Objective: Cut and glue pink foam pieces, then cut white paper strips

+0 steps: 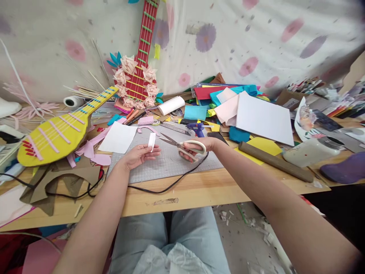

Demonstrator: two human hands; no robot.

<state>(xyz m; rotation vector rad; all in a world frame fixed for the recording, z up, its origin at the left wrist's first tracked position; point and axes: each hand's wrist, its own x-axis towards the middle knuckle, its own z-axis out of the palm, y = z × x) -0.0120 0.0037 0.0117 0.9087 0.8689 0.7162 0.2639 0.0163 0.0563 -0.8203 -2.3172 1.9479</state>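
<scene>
L fingers [148,150] pinch the lower end of one small white paper strip [151,141], thumb and fingertips together on it. The strip stands nearly upright, long axis running up and a little right, just above the left hand [139,155]. R fingers are threaded through the cream handle loops of one pair of scissors [182,145] and curled tight on them. The long axis lies almost flat, tips pointing left and slightly away toward the strip, and the blades look close to shut. The tips are near the strip but not touching it. The right hand [199,146] sits palm-in at the handles. Both hands hover over one grey cutting mat [171,165] in the middle of the wooden table [199,190], approx. centred in front of the person, with one black cable [168,186] looping across its near edge. Further out are 2 loose white sheets – a small one [118,137] at left, a big one [264,118] at right – and 2 cardboard guitars, a yellow guitar [54,135] lying flat and a red guitar [139,76] propped up, plus 1 blue glue gun [198,128].
</scene>
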